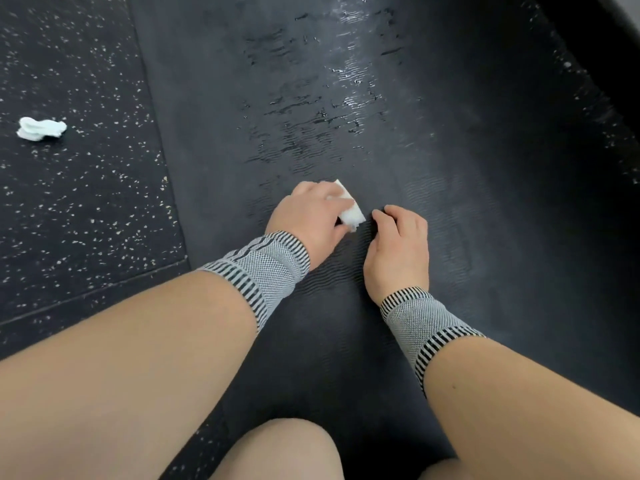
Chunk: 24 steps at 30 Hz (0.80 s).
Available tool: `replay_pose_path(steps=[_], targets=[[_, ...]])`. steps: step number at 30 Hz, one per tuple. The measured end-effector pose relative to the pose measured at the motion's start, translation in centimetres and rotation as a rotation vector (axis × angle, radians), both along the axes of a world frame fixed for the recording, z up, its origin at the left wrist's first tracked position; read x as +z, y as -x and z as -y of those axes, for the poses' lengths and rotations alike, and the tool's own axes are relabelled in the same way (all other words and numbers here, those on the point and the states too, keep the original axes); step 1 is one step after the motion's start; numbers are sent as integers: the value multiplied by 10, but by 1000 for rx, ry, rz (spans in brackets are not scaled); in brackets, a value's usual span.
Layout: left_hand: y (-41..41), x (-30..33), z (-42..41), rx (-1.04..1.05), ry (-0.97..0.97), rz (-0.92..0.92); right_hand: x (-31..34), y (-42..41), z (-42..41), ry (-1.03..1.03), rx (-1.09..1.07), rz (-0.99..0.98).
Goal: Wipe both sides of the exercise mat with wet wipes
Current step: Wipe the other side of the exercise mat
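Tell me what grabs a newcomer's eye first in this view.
The left hand grips a folded white wipe on the dark mat at centre, the right hand resting beside it. Wet streaks glisten on the mat beyond the hands. A crumpled wipe lies on the speckled floor, far left.

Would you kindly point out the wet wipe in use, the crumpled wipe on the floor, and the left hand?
wet wipe (350, 212), head view, on its folded white end.
crumpled wipe (41, 129), head view, on its middle.
left hand (310, 216), head view, on its back.
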State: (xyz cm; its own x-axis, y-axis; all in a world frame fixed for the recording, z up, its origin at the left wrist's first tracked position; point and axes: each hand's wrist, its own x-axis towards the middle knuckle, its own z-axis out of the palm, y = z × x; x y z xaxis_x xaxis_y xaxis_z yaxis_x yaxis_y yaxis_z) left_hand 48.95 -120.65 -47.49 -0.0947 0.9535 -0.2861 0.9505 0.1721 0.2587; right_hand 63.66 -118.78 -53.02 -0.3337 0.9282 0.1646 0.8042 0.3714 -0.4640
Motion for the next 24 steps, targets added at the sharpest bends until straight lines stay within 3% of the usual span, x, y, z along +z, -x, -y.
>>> replay_pose_path(steps=[7, 11, 19, 24], targets=[[31, 5, 36, 115, 44, -105, 6, 1, 1, 45, -4, 17], [38, -3, 99, 85, -263, -29, 7, 2, 2, 66, -10, 50], [-32, -22, 40, 48, -300, 160, 7, 4, 1, 62, 7, 72], [23, -18, 98, -5, -352, 26, 3, 4, 2, 13, -3, 48]])
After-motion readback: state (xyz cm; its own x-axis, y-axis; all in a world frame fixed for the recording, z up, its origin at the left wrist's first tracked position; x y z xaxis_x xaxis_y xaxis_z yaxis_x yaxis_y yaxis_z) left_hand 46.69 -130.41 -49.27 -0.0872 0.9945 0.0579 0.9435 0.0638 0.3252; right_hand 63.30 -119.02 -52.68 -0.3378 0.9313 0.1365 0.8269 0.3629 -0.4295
